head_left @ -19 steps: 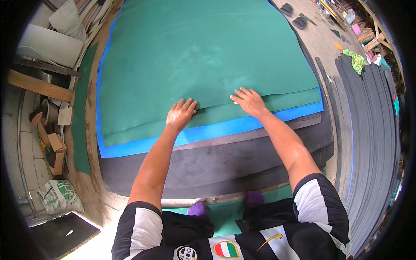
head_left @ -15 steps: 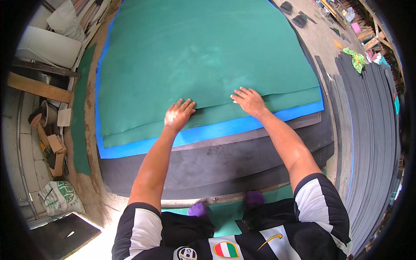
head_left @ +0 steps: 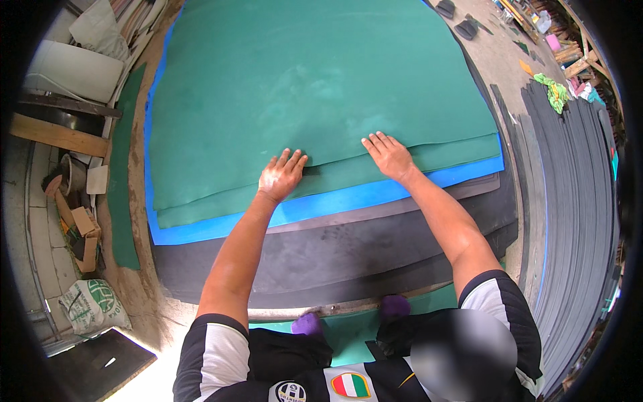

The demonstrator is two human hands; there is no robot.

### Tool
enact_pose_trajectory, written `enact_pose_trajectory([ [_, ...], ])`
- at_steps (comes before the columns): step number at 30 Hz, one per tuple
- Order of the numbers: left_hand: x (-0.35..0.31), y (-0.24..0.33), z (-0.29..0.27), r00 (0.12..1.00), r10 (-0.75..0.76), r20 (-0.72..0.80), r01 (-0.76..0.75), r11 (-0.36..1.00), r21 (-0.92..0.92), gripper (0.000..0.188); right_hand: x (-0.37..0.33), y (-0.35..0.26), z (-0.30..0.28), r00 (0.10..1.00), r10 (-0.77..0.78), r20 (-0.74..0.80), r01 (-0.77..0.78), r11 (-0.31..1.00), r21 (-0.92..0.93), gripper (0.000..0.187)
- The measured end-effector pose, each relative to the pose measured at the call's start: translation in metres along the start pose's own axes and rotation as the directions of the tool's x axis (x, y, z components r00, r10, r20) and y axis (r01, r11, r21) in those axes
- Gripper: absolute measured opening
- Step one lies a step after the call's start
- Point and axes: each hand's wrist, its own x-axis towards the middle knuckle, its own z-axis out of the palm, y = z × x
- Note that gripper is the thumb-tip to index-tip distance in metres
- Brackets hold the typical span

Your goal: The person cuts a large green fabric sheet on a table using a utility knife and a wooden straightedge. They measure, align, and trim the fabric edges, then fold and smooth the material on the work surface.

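Green upper sheet (head_left: 315, 80) beneath two bare hands, seen from above. The left hand (head_left: 282, 175) and right hand (head_left: 390, 155) lie palm down and apart from each other, fingers straight and slightly spread, curled round nothing visible; the thumbs are hard to make out. The sheet spreads ahead of the fingertips, and its front edge runs slantwise between the hands. Nearer the wrists, a lower green sheet (head_left: 442, 153) shows as a strip, then a blue sheet (head_left: 348, 203), then black sheets (head_left: 348, 254) beneath the forearms.

Uneven pressure from the two hands could skew the upper sheet over the lower one, since their edges already lie out of line. A push with little friction between layers might also ruck the sheet ahead of the fingers.

Well to the left of the left hand stand the containers: a round pot (head_left: 80, 177), its contents too dark to tell; nearer the body, an open cardboard box (head_left: 92, 251), contents unclear; and nearer still, a white sack (head_left: 96, 307) with green print, its contents hidden. Well to the right of the right hand lie stacked grey strips (head_left: 569, 187).
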Motion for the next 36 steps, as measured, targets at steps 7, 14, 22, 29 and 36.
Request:
enact_pose_trajectory([
  [7, -0.01, -0.008, 0.006, 0.998, -0.003, 0.055, 0.005, 0.999, -0.042, 0.035, 0.002, -0.003, 0.001, 0.994, 0.06, 0.091, -0.065, 0.997, 0.051, 0.046],
  [14, -0.014, -0.01, 0.0, 0.996, -0.016, 0.09, 0.024, 0.996, -0.086, 0.034, -0.003, 0.005, -0.016, 0.981, 0.074, 0.177, -0.111, 0.973, 0.204, 0.049],
  [22, -0.006, -0.002, -0.006, 0.992, 0.049, 0.113, -0.055, 0.997, 0.053, 0.037, -0.011, 0.034, -0.024, 0.966, 0.097, 0.239, -0.105, 0.994, 0.02, 0.048],
  [29, 0.009, -0.001, -0.012, 0.891, -0.291, 0.348, 0.235, 0.953, 0.193, 0.037, -0.012, 0.032, -0.027, 0.939, 0.006, 0.343, 0.045, 0.989, -0.141, 0.05],
  [36, 0.016, -0.025, -0.048, 0.848, -0.416, 0.328, 0.411, 0.907, 0.088, 0.043, -0.006, 0.04, -0.054, 0.865, 0.189, 0.465, -0.21, 0.978, -0.008, 0.062],
])
